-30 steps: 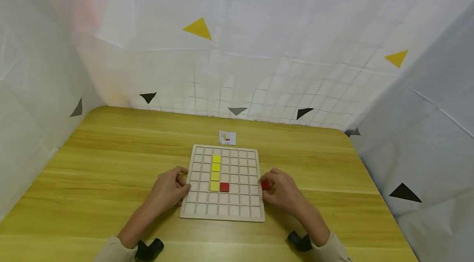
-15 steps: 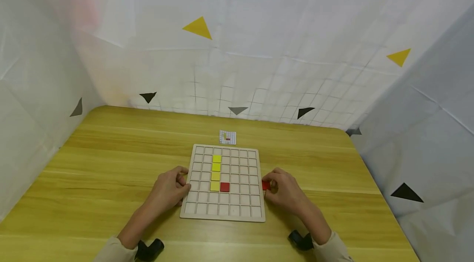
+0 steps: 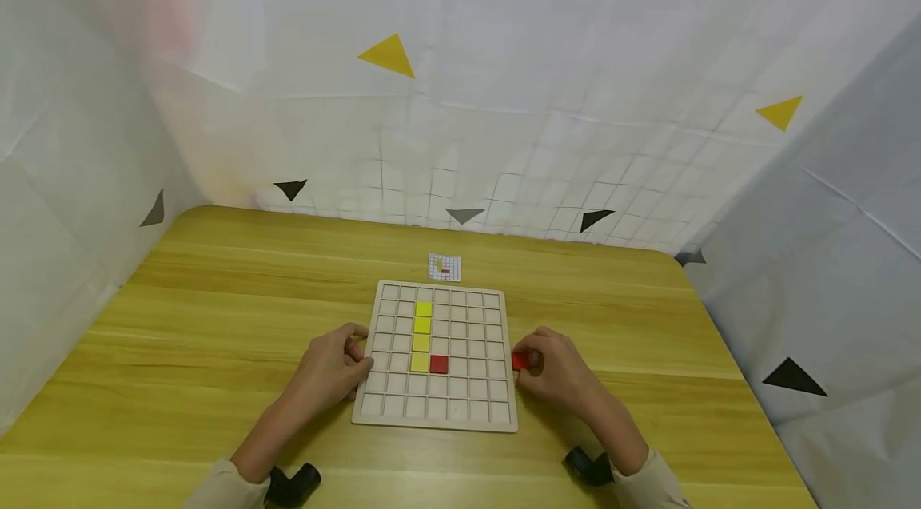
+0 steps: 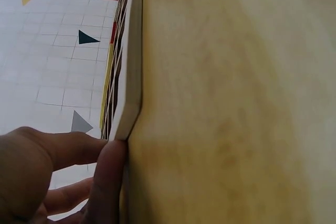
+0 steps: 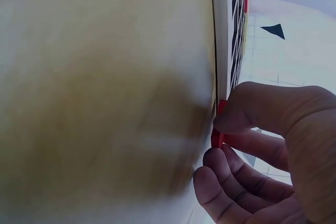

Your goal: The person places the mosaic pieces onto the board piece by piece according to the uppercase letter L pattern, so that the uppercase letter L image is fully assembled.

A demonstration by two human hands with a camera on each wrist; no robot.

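A pale wooden grid board (image 3: 436, 409) lies flat on the table in the head view. Several yellow tiles (image 3: 421, 325) form a column in its cells, and a red tile (image 3: 439, 364) sits right of the lowest one. My left hand (image 3: 332, 365) holds the board's left edge; the left wrist view shows thumb and finger (image 4: 79, 148) at the edge near a corner. Beside the right edge, my right hand (image 3: 557, 371) pinches a second red tile (image 5: 216, 139) between thumb and fingers, close against the board's side. Part of that tile is hidden by the thumb.
A small printed card (image 3: 444, 268) with a grid pattern lies just behind the board. The wooden table (image 3: 252, 277) is enclosed by white sheeting (image 3: 460, 133) at the back and sides. Black wrist mounts (image 3: 291, 485) sit at both sleeves.
My right hand has drawn back very slightly from the board's right edge, and more of its red tile shows. My left hand and the tiles on the board keep their places.
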